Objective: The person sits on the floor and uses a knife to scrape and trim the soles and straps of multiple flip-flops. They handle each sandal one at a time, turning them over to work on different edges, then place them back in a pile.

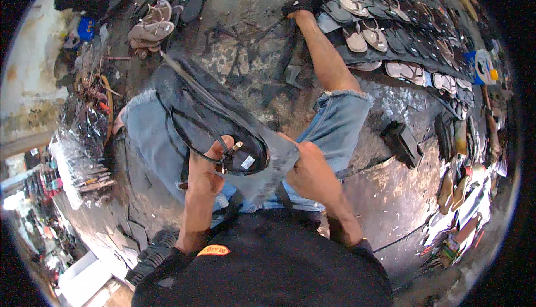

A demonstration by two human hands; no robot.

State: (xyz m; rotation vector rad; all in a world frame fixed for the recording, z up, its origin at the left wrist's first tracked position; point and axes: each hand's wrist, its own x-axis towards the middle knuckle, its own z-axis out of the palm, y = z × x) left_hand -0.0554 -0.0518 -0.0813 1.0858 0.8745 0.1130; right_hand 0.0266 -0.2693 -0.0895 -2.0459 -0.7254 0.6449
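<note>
My left hand [207, 167] grips a black sandal [215, 109] with thin straps, a gold-coloured ornament and a small white label on its footbed. Its thumb lies over the straps near the ornament, and some fingers are hidden beneath. Over and beside the sandal stretches a thin translucent plastic film [283, 152]; whether it is a bag or a loose sheet, I cannot tell. At the film's right edge my right hand [314, 173] is closed, pinching and pulling it taut. Both hands are above my lap, between my knees in blue denim shorts [338, 118].
Rows of sandals [375, 38] lie at the far right, and a stack of tan sandals [152, 30] at the far left. A black block [401, 142] rests on the floor to the right. Crumpled clear plastic [84, 156] is piled at the left, near a blue container [86, 29].
</note>
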